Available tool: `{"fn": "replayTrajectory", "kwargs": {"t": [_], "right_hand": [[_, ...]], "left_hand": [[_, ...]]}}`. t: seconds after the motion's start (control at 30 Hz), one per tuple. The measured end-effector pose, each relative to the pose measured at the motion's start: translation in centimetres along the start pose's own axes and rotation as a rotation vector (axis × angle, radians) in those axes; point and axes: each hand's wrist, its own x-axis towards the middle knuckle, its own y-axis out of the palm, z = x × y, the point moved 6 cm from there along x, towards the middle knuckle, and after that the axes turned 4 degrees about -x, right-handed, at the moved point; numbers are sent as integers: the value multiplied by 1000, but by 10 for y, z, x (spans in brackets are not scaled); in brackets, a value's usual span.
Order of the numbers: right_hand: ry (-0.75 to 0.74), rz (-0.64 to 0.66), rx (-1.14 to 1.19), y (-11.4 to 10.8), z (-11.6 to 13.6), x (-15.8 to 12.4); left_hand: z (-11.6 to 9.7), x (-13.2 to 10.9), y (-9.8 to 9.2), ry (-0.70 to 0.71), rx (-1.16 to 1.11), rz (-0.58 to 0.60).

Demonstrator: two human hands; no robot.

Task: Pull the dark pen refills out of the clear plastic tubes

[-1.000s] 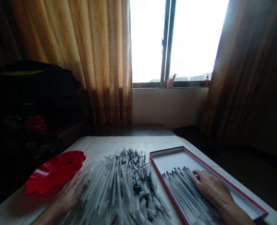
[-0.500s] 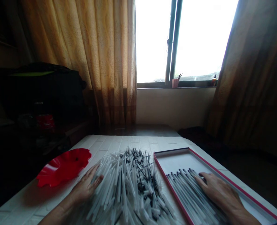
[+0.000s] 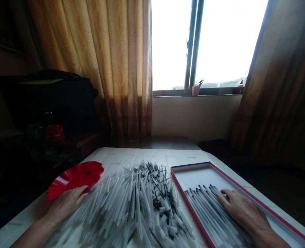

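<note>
A large heap of clear pen barrels and dark-tipped parts (image 3: 132,203) covers the middle of the table. My left hand (image 3: 67,201) is at the heap's left edge, fingers stretched forward and nothing seen in it. Just beyond that hand lies a red dish with a wavy rim (image 3: 76,175), its near edge partly covered. On the right is a shallow box with a pink rim (image 3: 191,212), holding a row of clear pens with dark ends (image 3: 206,206). My right hand (image 3: 245,210) is inside the box, closed over pens at the row's right side; its fingertips are partly hidden.
The table (image 3: 116,156) has a white brick-pattern cover. Behind it are a curtain (image 3: 124,69) and a window with a pink cup (image 3: 196,90) on its sill. A dark bag (image 3: 59,100) and a red-labelled container (image 3: 55,132) stand at the left.
My left hand has moved left and toward me, and barrels at the heap's left side now spread further that way. My right hand stays on the pens in the box. The view has shifted slightly.
</note>
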Motion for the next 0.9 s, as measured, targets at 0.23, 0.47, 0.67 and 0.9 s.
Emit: {"fn": "replayTrajectory", "kwargs": {"t": [0.23, 0.47, 0.67, 0.9], "right_hand": [[-4, 4, 0, 0, 0, 2], [-5, 21, 13, -2, -1, 2], [-2, 26, 7, -1, 1, 1], [19, 22, 26, -3, 0, -1]], "left_hand": [[-5, -9, -14, 10, 45, 278], [29, 46, -20, -123, 148, 261], [31, 68, 3, -170, 181, 237], [17, 70, 5, -198, 174, 251]]}}
